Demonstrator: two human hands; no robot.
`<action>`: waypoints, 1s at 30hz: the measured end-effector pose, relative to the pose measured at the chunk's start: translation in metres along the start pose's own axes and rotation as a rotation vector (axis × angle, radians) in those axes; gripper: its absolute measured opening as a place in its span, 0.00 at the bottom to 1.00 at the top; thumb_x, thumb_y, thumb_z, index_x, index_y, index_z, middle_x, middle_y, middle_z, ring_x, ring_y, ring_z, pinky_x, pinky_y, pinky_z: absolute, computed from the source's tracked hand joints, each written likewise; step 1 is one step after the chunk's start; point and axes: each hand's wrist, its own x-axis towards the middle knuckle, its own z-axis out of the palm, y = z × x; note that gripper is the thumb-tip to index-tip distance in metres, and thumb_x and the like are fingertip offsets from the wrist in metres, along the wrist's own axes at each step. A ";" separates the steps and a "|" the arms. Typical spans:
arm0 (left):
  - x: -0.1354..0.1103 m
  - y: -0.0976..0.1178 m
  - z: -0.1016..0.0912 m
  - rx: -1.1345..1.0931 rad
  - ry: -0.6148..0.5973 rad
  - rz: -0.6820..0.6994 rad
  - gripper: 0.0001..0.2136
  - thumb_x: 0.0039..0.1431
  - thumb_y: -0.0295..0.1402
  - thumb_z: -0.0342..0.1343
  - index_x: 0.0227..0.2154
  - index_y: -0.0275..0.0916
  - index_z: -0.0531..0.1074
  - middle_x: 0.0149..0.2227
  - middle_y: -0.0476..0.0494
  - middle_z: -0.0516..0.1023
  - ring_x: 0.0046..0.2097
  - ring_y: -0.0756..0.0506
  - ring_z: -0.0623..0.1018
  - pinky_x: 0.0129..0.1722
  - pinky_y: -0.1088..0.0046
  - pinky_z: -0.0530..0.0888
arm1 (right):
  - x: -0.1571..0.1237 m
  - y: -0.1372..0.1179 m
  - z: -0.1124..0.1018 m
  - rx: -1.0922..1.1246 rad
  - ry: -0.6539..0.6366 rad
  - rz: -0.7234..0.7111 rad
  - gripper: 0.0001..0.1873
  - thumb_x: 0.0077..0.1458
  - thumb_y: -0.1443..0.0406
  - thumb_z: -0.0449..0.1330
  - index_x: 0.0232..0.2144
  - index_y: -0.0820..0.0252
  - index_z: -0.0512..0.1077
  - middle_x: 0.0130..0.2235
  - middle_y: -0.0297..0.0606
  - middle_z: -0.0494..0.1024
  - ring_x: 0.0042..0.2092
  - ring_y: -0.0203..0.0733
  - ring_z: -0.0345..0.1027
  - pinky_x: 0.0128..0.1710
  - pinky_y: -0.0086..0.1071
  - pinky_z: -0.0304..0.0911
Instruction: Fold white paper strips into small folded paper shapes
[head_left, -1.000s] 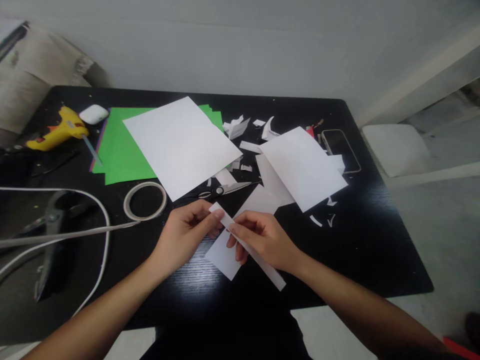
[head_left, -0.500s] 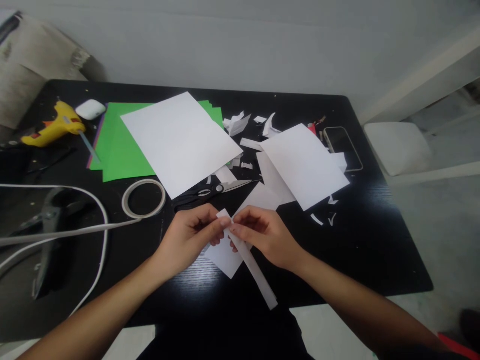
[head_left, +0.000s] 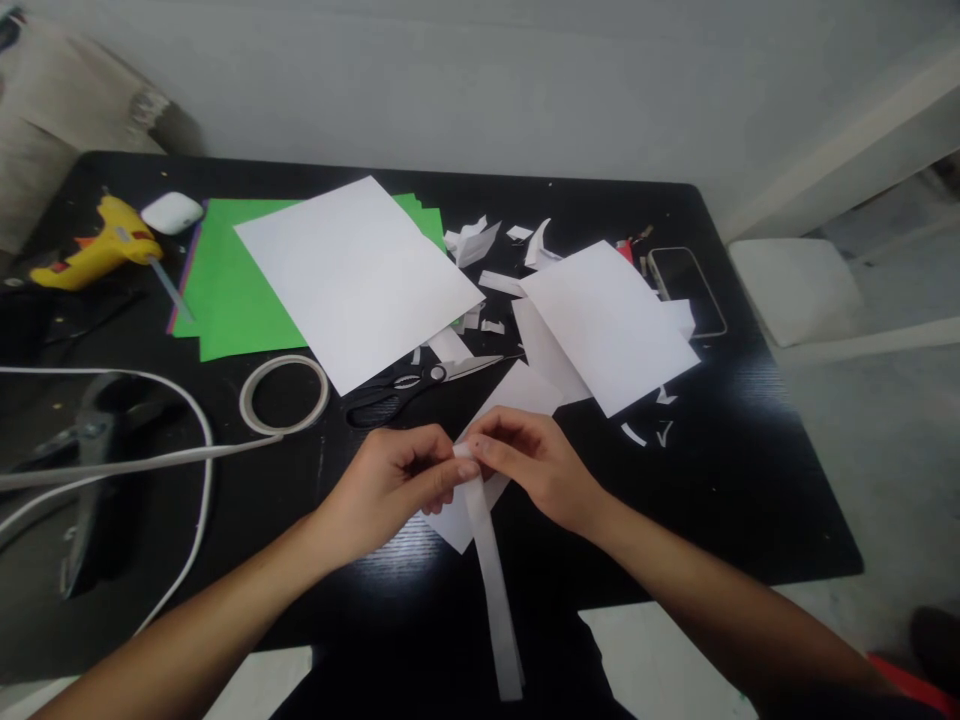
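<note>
Paper strip [head_left: 491, 585]: on the person's side of the scissors [head_left: 394, 392], its free end hanging toward the lap
Left hand [head_left: 401, 480]: nearer the person than the scissors, grip pinching the strip's upper end, thumb on top
Right hand [head_left: 536, 465]: right of the scissors, grip pinching the same end
Tape roll [head_left: 246, 400]: left of the scissors, on the tabletop [head_left: 712, 520]
Glue gun [head_left: 112, 245]: beyond the tape, far left of the scissors
Smartphone [head_left: 688, 278]: far right of the scissors

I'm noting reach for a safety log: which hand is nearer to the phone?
Right. The right hand, holding the paper strip, is on the near side of the phone, to its left; the left hand, on the same strip, is farther left.
</note>
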 end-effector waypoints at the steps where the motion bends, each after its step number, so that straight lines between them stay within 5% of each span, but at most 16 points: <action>1: 0.000 -0.001 0.000 -0.005 -0.008 -0.009 0.16 0.64 0.42 0.61 0.24 0.38 0.71 0.20 0.51 0.74 0.23 0.51 0.75 0.24 0.77 0.71 | 0.000 0.000 0.000 -0.016 -0.001 -0.002 0.09 0.60 0.59 0.67 0.32 0.59 0.78 0.32 0.34 0.78 0.33 0.37 0.73 0.36 0.33 0.71; 19: -0.002 -0.003 0.001 0.077 0.025 0.041 0.16 0.67 0.41 0.58 0.25 0.38 0.71 0.20 0.53 0.73 0.23 0.53 0.74 0.23 0.81 0.69 | 0.000 0.002 0.000 -0.043 0.012 -0.020 0.08 0.61 0.61 0.66 0.32 0.60 0.78 0.31 0.33 0.78 0.33 0.36 0.73 0.35 0.30 0.70; 30: -0.001 -0.004 0.001 0.252 0.131 0.235 0.11 0.67 0.37 0.60 0.29 0.38 0.76 0.24 0.51 0.75 0.25 0.53 0.72 0.24 0.80 0.67 | 0.000 0.001 0.000 -0.085 0.042 -0.068 0.07 0.63 0.63 0.64 0.32 0.60 0.78 0.32 0.33 0.78 0.34 0.35 0.72 0.36 0.29 0.69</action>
